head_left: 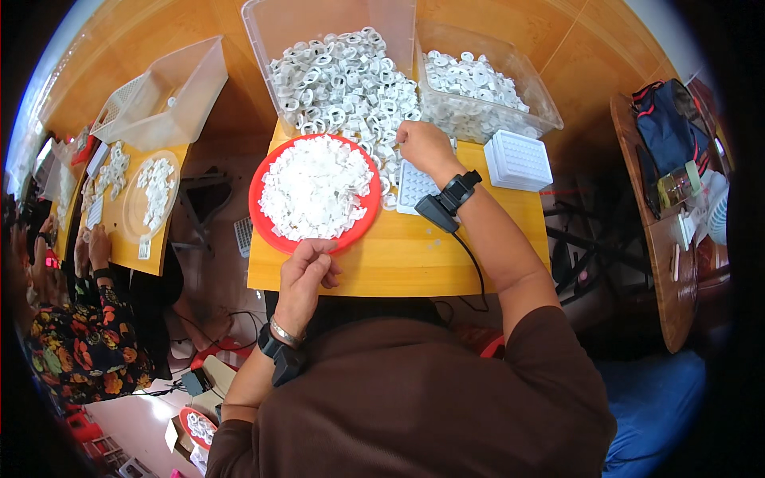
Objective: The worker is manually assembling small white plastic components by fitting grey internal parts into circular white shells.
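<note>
My left hand (307, 279) is at the near rim of a round red tray (256, 199), its fingers curled together. What they hold, if anything, is hidden. Small white plastic pieces (315, 187) are heaped in the tray. My right hand (426, 147) is closed at the right edge of a spread of white ring-shaped parts (351, 84); its fingertips are hidden, so anything in them cannot be made out. Below that hand and wrist lies a white tray with rows of small cells (413, 187), partly covered.
A clear bin (263, 56) lies tipped behind the ring parts. Right of it, another clear bin (546, 115) holds white parts. Stacked white cell trays (518, 162) stand at the table's right. A wristband cable (480, 271) hangs over the front edge. At left, a person (88, 342) works at another table.
</note>
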### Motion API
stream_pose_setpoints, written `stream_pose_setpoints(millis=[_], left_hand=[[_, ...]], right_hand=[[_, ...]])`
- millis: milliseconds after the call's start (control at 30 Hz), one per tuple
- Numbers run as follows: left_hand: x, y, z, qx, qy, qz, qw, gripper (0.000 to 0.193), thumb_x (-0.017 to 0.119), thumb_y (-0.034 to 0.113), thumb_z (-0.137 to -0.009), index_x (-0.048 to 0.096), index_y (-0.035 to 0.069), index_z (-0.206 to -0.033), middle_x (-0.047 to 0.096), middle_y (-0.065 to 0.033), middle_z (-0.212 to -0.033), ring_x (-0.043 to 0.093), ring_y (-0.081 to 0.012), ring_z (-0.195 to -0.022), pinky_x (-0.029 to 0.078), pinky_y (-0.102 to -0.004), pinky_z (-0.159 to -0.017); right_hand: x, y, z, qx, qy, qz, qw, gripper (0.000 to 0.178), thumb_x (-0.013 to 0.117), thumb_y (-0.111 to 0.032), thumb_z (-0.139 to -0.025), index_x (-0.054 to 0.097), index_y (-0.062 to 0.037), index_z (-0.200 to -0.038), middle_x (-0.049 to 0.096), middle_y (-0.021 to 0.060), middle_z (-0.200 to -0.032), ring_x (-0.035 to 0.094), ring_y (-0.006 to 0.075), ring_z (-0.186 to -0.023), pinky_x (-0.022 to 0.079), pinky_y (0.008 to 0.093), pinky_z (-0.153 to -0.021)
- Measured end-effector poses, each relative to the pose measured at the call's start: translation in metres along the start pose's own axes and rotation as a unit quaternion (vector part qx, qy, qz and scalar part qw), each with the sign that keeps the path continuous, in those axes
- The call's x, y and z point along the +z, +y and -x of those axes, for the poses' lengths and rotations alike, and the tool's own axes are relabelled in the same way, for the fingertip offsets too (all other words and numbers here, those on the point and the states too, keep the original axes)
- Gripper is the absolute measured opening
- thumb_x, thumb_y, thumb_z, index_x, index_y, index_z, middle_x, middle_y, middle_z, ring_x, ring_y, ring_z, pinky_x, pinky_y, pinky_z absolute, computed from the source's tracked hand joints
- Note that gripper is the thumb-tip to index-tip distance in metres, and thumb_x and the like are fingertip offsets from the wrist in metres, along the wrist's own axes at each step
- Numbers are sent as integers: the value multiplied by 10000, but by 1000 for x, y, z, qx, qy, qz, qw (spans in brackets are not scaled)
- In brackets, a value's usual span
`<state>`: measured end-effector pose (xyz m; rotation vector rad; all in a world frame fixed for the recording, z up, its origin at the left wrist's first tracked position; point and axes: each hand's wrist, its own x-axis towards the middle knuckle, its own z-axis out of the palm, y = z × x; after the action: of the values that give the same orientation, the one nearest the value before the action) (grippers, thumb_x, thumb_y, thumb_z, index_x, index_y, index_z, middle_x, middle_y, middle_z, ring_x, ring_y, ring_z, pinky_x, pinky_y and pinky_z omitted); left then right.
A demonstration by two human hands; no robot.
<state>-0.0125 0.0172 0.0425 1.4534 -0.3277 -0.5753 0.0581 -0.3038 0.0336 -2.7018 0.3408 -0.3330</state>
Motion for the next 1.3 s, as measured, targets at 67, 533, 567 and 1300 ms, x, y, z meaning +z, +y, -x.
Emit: stream_pose_setpoints(millis=[67, 533, 567, 1300], left_hand=[[0, 0, 0, 0, 1, -3, 1000, 231, 459, 100, -933, 589, 15, -1105, 622, -57, -802, 582, -112, -656, 466, -234, -610], [1, 0, -7, -8, -18, 25, 999, 227, 465, 108, -930, 590, 24, -1100, 626, -55, -796, 583, -116, -648, 467, -237, -613], [0, 1, -10, -8, -15, 27, 999, 227, 465, 108, -930, 590, 24, -1100, 626, -55, -796, 583, -116, -648, 467, -237, -613], [22, 7, -35, -9, -76, 279, 957, 311, 423, 186, -988, 536, -21, -1190, 624, -61, -954, 576, -120, -775, 475, -245, -729]], right_hand=[[-2, -3, 0, 9, -6, 0, 1000, 139, 631, -114, -733, 683, -108, -862, 686, 120, -830, 652, 323, -820, 497, 433, -714], [-6, -10, 7, -83, 43, -101, 991, 143, 623, -44, -731, 665, -37, -868, 686, 139, -786, 653, 331, -718, 511, 411, -651], [-10, -13, 9, -85, 40, -101, 990, 143, 623, -44, -731, 665, -37, -868, 686, 139, -786, 653, 331, -718, 511, 411, -651], [-34, -101, 128, -435, 158, -36, 886, 148, 694, -133, -708, 624, -97, -833, 623, -2, -896, 612, 159, -842, 498, 284, -678]])
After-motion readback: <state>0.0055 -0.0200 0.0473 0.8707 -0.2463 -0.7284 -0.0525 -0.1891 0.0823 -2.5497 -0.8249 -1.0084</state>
